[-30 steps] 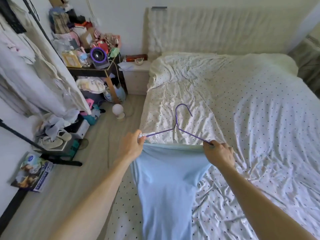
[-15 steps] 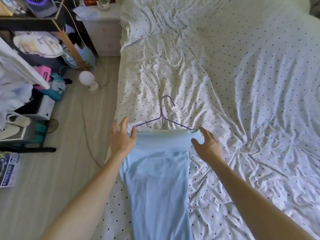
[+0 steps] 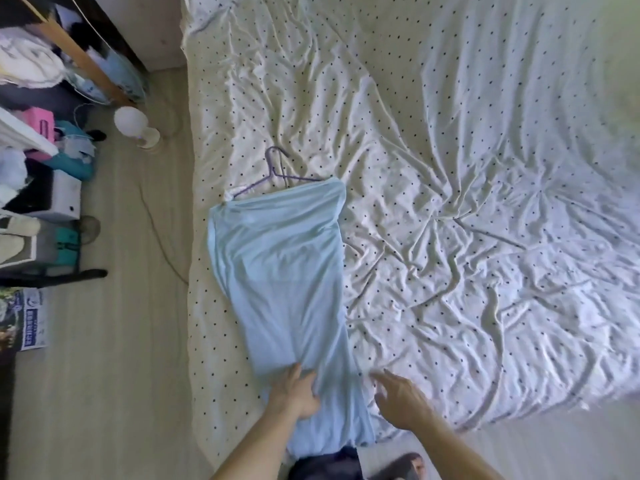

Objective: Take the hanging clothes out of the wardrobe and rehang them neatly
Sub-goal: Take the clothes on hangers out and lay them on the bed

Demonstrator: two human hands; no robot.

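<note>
The left hand (image 3: 294, 393) was down on the blue garment (image 3: 277, 271), fingers fairly straight and laid on the cloth near its lower end. A small ridge of fabric was bunched up beside the fingertips, and nothing looked curled round the cloth. The right hand (image 3: 403, 401) sat just to the right of it, off the garment's edge, fingers spread and relaxed, holding nothing. It was blurred, so I could not tell whether it touched the dotted sheet (image 3: 450, 202) or hung just above it.

The garment lay flat on that sheet, near the bed's left edge. It ran straight away from the left hand to a purple hanger (image 3: 277, 174) at its far end, and the hook pointed further away still. The hanger's left shoulder poked out of the top — the right shoulder was covered by cloth.

Well off to the left of the left hand was the floor (image 3: 104, 375), with a round white lamp (image 3: 130, 121) standing close to the bed and a heap of clutter (image 3: 52, 188) beyond it.
</note>
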